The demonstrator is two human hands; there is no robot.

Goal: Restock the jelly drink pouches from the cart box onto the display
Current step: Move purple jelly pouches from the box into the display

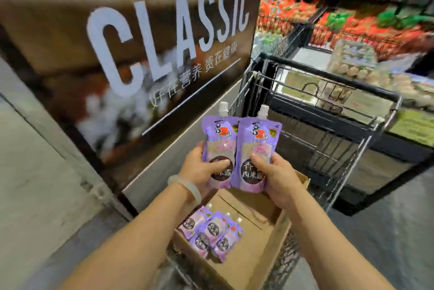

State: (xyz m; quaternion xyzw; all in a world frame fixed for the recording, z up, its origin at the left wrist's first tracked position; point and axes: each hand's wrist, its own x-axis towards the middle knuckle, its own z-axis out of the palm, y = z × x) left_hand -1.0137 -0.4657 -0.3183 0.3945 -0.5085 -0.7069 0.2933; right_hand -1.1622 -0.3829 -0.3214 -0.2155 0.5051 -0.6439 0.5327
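- The left hand (202,167) grips one purple jelly pouch (219,149) upright; the right hand (273,172) grips a second pouch (257,151) beside it, edges touching.
- Both are lifted above the cardboard box (253,242) in the cart (328,125).
- A few pouches (211,233) lie in the box's near corner, so it looks nearly emptied.
- Left to do: shelve these two, then the remainder; the display itself isn't identifiable here.
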